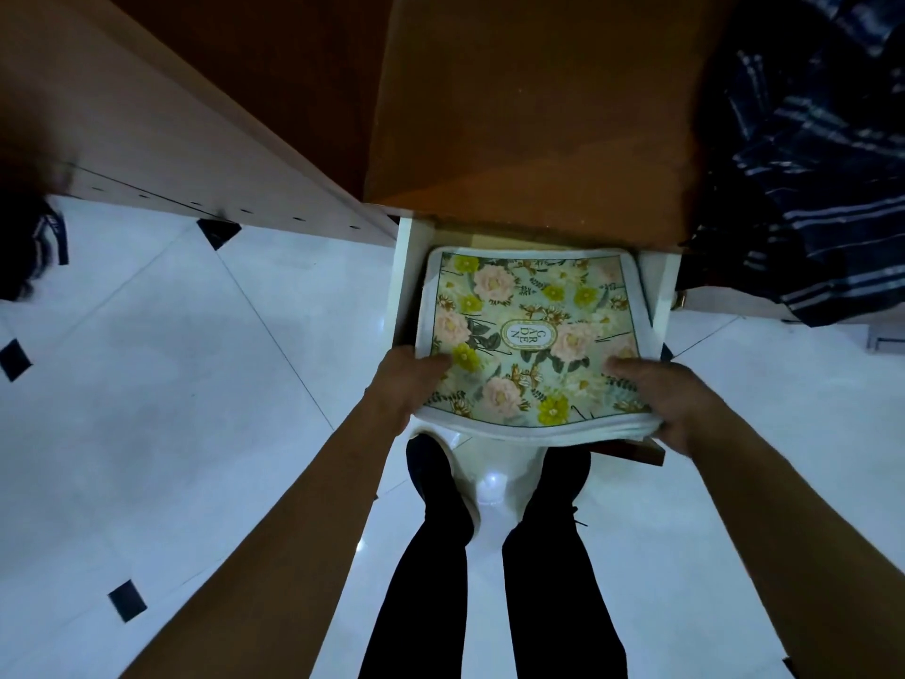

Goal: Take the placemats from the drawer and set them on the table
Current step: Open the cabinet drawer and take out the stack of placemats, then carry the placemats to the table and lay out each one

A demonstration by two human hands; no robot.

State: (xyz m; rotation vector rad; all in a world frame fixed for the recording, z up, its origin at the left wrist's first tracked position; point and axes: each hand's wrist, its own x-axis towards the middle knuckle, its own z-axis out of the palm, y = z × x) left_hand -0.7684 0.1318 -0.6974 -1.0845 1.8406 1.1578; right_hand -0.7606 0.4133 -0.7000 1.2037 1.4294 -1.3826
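1. Left: left hand [409, 384] gripping the near corner of the placemats [534, 330], thumb on top.
2. Centre: floral stack, held partly out over the open drawer [404, 286].
3. Right: right hand [673, 401] gripping the opposite corner, likely so the stack lifts level.

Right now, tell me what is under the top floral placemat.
More placemat edges show stacked beneath the top floral placemat, gripped by the left hand and right hand. How many there are, and the drawer floor, is covered.

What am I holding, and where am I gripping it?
The stack of floral placemats, by its near corners: left hand on the left, right hand on the right.
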